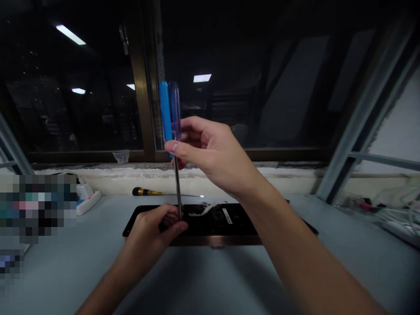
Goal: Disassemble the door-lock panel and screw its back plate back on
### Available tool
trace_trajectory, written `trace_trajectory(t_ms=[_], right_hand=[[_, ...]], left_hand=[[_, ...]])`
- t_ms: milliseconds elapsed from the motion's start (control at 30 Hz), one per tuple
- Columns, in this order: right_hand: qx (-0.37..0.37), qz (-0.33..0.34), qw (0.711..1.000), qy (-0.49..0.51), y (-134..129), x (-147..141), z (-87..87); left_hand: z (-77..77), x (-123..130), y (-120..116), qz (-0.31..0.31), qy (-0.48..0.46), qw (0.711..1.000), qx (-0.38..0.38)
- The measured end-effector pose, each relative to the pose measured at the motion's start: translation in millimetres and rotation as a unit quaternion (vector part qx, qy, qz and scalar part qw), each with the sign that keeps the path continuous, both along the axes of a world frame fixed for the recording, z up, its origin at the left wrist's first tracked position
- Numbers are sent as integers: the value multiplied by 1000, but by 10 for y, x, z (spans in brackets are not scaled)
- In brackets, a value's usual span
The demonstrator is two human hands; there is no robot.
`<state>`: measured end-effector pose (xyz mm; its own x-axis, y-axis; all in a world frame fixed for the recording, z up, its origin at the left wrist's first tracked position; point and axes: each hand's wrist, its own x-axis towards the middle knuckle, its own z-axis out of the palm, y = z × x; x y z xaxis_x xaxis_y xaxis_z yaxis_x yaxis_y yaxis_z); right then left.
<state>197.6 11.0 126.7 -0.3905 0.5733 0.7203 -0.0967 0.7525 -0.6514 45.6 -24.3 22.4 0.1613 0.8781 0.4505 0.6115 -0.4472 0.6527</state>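
Screwdriver [169, 114], nearly upright over a long black case [206, 226] near the back edge of the worktop [226, 280]. My right hand [215, 153] has fingers pinching its handle [167, 129]; my left hand [151, 226] curls around its lower end, grip unclear. Tilting could cause slipping.

white label [227, 216] on black casing [213, 227]; print unreadable

A blue-handled screwdriver [169, 111], a yellow-and-black screwdriver [149, 192] and a wired black device [210, 226] at a workbench [82, 253] suggest an electronics workshop.
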Motion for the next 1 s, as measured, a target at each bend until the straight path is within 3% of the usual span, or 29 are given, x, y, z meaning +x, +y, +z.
trace_trajectory(t_ms=[567,1000], right_hand=[[-15,-30,998,46,-30,116,40],[-11,-26,997,66,-30,126,45]], left_hand=[[88,-49,-11,-69,21,996,-58],[67,-30,-43,-54,46,997,-42]])
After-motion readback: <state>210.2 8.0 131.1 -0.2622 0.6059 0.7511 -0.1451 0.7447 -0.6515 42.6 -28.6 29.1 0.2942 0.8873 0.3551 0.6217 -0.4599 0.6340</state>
